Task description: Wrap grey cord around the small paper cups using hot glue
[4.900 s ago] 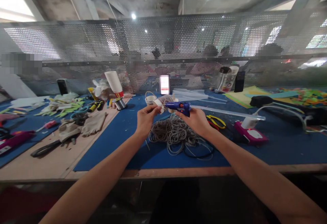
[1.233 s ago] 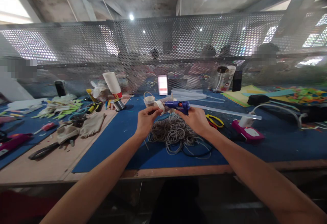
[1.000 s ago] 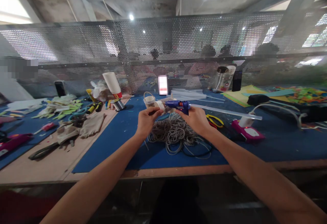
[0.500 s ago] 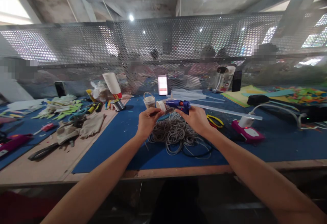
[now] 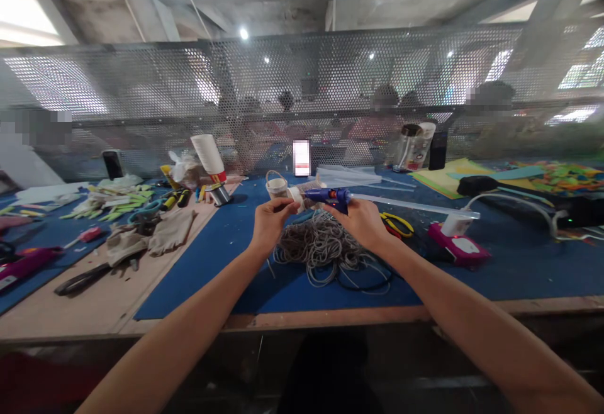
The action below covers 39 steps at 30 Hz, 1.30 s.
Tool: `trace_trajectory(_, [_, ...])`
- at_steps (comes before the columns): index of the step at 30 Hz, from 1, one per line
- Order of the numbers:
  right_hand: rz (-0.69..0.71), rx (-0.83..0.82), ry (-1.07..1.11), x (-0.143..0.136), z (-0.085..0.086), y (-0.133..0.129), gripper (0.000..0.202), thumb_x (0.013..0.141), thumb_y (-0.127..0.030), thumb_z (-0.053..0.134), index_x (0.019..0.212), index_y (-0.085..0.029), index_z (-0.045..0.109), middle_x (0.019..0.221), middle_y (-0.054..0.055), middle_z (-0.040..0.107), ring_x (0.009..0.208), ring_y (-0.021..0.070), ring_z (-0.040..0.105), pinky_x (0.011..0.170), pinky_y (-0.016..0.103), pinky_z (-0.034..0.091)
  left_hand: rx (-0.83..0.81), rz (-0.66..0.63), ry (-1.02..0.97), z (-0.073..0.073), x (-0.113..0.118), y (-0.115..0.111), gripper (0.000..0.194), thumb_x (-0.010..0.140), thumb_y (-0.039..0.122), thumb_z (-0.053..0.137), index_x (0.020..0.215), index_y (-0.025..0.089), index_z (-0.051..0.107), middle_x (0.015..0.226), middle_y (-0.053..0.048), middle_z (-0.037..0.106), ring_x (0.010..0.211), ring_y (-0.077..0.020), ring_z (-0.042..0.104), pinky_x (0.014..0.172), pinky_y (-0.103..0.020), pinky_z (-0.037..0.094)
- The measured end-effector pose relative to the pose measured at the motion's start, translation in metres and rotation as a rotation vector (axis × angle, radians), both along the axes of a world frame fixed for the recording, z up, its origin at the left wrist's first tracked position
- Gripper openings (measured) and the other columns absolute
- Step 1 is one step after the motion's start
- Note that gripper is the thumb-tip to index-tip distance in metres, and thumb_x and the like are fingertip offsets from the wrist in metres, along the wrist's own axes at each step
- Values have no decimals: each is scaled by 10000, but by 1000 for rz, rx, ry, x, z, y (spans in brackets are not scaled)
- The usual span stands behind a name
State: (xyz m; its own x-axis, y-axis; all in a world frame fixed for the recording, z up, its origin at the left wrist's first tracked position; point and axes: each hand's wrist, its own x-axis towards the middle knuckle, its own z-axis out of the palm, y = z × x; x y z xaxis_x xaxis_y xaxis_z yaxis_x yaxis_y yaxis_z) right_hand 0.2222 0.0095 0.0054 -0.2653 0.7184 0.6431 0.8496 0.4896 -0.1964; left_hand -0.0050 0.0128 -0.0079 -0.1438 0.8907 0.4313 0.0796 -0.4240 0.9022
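My left hand (image 5: 271, 222) pinches a small white cup-like piece (image 5: 296, 196) near the middle of the view. My right hand (image 5: 361, 219) is wrapped round a blue glue gun (image 5: 325, 195), whose nozzle points left at the white piece. A long clear glue stick (image 5: 415, 206) extends from the back of the gun to the right. Behind my left hand stands a small cup with a thin handle (image 5: 276, 187). Below both hands lies a tangled heap of grey cord (image 5: 325, 244).
On the left are gloves (image 5: 172, 233), stacked paper cups (image 5: 207, 155) and a can (image 5: 220, 195). A lit phone (image 5: 301, 157) stands ahead before a mesh screen (image 5: 330, 74). Yellow-handled pliers (image 5: 397, 224), a magenta power block (image 5: 460, 245) and coloured paper (image 5: 441, 175) are right.
The glue gun has shifted slightly left and down, its nozzle now nearer the white piece. The white piece has turned a little in my left hand.
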Motion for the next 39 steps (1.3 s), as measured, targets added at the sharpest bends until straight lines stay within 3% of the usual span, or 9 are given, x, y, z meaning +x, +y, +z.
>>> trace_trajectory(7, [22, -51, 71, -2, -1, 2, 512, 919, -632, 474, 961, -196, 740, 739, 95, 724, 668, 242, 647, 590, 308, 342, -15, -3, -54, 3, 1, -1, 299, 664, 408, 826, 788, 142, 771, 685, -26, 688, 663, -142, 580, 704, -279, 459])
trace_trajectory(15, [227, -438, 497, 2, 15, 2, 368, 847, -551, 600, 800, -190, 658, 523, -2, 604, 489, 151, 549, 540, 289, 399, -92, 7, -118, 1, 0, 2, 312, 644, 405, 845, 800, 145, 773, 675, -26, 685, 646, -130, 583, 674, -268, 453])
trace_trajectory(21, [397, -632, 719, 11, 12, 13, 233, 810, -414, 653, 769, -193, 590, 593, -20, 581, 526, 113, 511, 550, 275, 423, -112, -18, -134, 1, 0, 1, 320, 643, 415, 846, 796, 145, 768, 684, -29, 685, 649, -127, 590, 668, -265, 460])
trace_trajectory(27, [490, -741, 931, 24, 10, 25, 317, 799, -487, 705, 838, -178, 644, 706, -4, 600, 603, 101, 527, 567, 239, 447, -136, -19, -157, 0, 0, 3, 286, 648, 394, 841, 773, 149, 761, 678, -30, 673, 651, -124, 589, 669, -266, 461])
trace_trajectory(30, [455, -808, 1061, 32, 13, 33, 305, 808, -461, 700, 853, -164, 644, 654, -28, 544, 551, 77, 483, 523, 204, 428, -146, -25, -178, 0, 0, 3, 336, 622, 416, 856, 785, 139, 759, 678, -26, 671, 652, -121, 586, 668, -261, 461])
trace_trajectory(32, [355, -853, 1083, 40, 15, 38, 240, 823, -395, 666, 788, -163, 615, 607, -35, 515, 505, 67, 448, 492, 193, 414, -143, -31, -191, 0, 0, 4, 345, 615, 414, 863, 788, 134, 759, 678, -24, 672, 649, -117, 582, 661, -254, 457])
trace_trajectory(35, [143, -845, 981, 51, 14, 49, 200, 804, -294, 616, 659, -173, 551, 569, -19, 527, 470, 67, 437, 469, 194, 402, -138, -33, -207, -1, 0, 5, 327, 616, 389, 865, 794, 135, 762, 685, -26, 678, 653, -114, 584, 653, -246, 455])
trace_trajectory(39, [-13, -770, 879, 65, 4, 63, 142, 734, -234, 635, 624, -171, 569, 570, 1, 582, 486, 87, 480, 481, 209, 392, -139, -33, -220, -2, 0, 6, 318, 612, 377, 867, 792, 135, 764, 680, -27, 679, 657, -118, 588, 657, -247, 463])
